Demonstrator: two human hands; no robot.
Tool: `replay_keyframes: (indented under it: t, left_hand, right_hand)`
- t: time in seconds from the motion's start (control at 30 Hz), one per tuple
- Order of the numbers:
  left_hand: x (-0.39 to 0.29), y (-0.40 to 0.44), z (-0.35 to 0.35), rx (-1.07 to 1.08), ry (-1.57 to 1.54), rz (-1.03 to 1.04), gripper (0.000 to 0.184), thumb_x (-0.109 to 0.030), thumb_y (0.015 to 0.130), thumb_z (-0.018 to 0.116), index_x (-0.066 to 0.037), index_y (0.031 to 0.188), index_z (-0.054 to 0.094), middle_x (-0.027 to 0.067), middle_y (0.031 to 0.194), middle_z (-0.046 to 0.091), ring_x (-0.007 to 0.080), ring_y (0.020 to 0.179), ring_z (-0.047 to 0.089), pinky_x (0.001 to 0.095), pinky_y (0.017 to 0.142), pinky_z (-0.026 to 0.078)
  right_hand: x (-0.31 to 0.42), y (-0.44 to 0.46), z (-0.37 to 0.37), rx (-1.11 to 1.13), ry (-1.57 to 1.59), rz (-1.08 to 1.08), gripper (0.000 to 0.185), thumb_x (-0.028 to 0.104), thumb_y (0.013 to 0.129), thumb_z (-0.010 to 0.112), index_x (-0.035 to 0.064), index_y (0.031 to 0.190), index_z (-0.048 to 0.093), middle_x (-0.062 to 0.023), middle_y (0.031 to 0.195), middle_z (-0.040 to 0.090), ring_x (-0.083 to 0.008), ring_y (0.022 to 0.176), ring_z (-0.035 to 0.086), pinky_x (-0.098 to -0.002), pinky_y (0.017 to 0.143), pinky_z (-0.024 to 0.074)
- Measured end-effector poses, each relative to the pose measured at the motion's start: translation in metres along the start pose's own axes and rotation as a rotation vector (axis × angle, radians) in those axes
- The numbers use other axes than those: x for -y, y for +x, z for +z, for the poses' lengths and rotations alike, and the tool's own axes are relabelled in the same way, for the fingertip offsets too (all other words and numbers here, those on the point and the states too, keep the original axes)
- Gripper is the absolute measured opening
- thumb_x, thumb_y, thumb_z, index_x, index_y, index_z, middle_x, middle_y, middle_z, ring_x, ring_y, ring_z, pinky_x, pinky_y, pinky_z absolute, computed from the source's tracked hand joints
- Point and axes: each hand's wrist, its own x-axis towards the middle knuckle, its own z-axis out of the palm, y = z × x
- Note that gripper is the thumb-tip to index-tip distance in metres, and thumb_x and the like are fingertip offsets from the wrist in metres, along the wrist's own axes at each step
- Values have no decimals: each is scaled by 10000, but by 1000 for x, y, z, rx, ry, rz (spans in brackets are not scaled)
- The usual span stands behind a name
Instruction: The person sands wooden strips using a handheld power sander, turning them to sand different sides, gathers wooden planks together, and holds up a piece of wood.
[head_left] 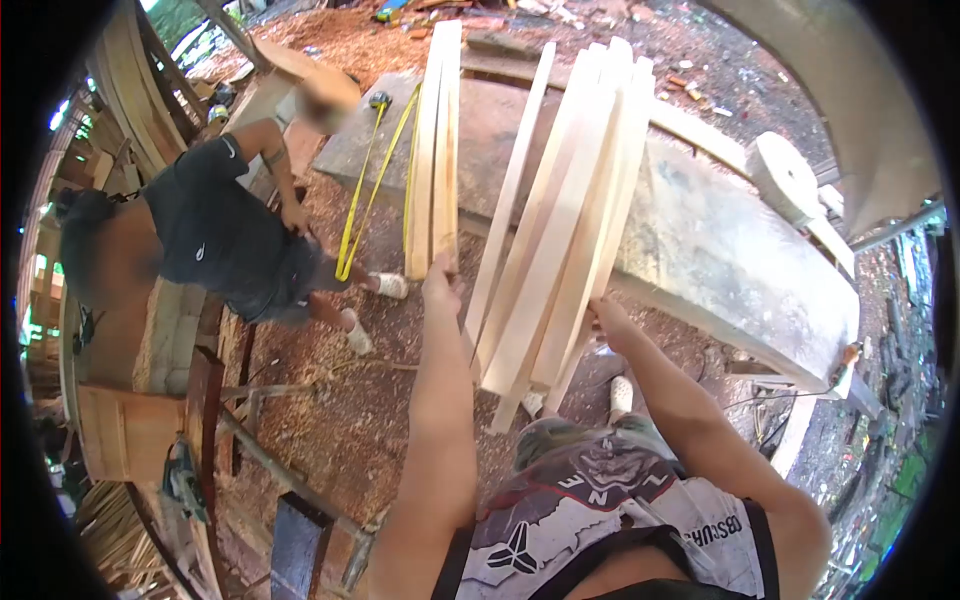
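Observation:
A bundle of long pale wooden strips [560, 230] lies across a thick slab bench, its near ends fanned out and overhanging towards me. My right hand [606, 316] is closed at the right edge of this bundle, with part of its fingers hidden by the wood. To the left is a smaller stack of strips [433, 150], set side by side. My left hand [443, 285] closes around the near end of that stack, at its right side. Between the two groups runs a single narrow strip [510, 190].
A yellow tape measure [378, 101] rests on the slab bench [735, 255], its blade looped over the edge. A person in dark clothes [215, 220] stands at the left. A power tool [184, 478] sits at lower left. Sawdust and wood scraps cover the ground.

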Motion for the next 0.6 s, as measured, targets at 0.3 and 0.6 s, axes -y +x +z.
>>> replay_keyframes:
  t: [0.3,0.6]
  left_hand:
    - [-53,-80,30,200,-282,104,151,-220,995,630,-74,1019,658,53,812,652,159,657,626,279,598,580]
    - [41,-296,-1,966,-943,-454,495,-432,997,619,-19,1265,575,72,898,640,166,775,643,293,673,553]
  right_hand:
    - [-47,-151,-120,-253,548,-318,358,260,1005,603,42,1288,615,-85,1102,646,-217,882,666,-354,704,545]
    - [-103,-120,-160,-253,534,-381,232,284,1006,567,92,1106,652,-71,994,673,-172,807,636,-336,675,520]
